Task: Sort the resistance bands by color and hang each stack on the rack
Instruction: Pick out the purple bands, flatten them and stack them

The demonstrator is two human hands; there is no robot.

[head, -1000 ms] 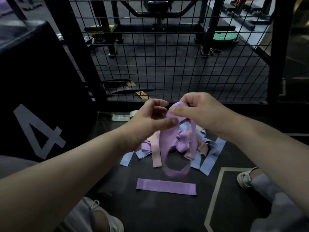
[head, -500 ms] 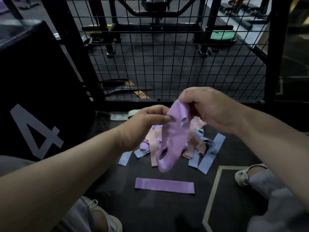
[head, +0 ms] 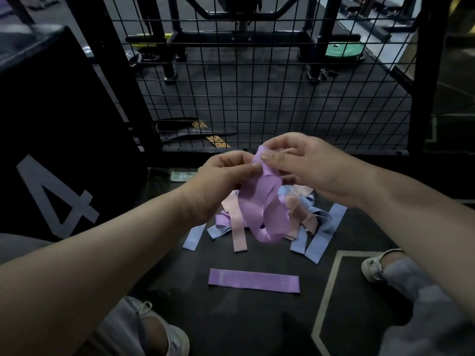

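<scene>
Pinching twisted purple band (head: 264, 214), left hand (head: 221, 181), right hand (head: 308, 168)

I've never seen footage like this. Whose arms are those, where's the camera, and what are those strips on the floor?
No machine here: a person wears a camera on the head, looking down at their own arms. The left hand and right hand both pinch the top of a twisted purple band, a stretchy exercise loop. Below it, on the dark floor, lies a jumbled pile of pink, blue and purple bands; nearer the person, one flat purple band lies apart. Behind stands a wire mesh panel.
</scene>
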